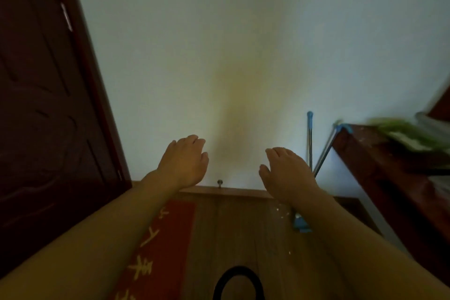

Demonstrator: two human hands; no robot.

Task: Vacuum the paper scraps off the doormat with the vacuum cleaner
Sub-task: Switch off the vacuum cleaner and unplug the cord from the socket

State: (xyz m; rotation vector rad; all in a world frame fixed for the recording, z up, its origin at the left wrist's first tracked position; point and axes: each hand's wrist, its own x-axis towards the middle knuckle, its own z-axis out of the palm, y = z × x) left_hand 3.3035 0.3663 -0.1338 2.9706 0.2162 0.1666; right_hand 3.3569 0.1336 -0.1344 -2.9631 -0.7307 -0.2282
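Observation:
Both my arms reach forward over the floor toward a pale wall. My left hand point(183, 162) and my right hand point(286, 173) are held out palm down with relaxed fingers and hold nothing. Under my left forearm lies a red doormat point(168, 234) with yellow characters, partly hidden by the arm. A black loop point(238, 282), possibly a vacuum handle or hose, shows at the bottom edge; I cannot tell which. A few white specks point(280, 213) lie on the wooden floor near the wall.
A dark red door point(48, 105) stands at the left. A blue-tipped metal pole point(309, 141) and a second slanted pole lean on the wall at right, with a blue base point(300, 224) on the floor. A dark wooden cabinet point(389, 178) carries blurred green items.

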